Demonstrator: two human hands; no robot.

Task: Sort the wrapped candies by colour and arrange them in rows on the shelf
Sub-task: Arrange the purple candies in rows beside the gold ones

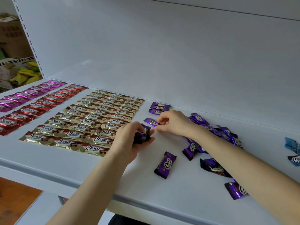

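Observation:
On the white shelf [162, 197] lie rows of wrapped candies: pink candies [27, 93] at far left, red candies [40, 106], then gold candies [90, 120]. A short row of purple candies [158, 108] starts by the back wall. My right hand [172, 122] pinches the end of a single purple candy [151, 122] lying just in front of that row. My left hand [131, 138] grips a small bunch of purple candies [142, 133] in its palm. A loose heap of purple candies [215, 132] lies under and behind my right forearm.
Stray purple candies lie near the front: one upright candy [165, 164], another [212, 167], and one by the edge [235, 190]. Blue candies [293, 146] sit at the far right. Boxes and yellow packets [24, 75] fill a neighbouring shelf at left.

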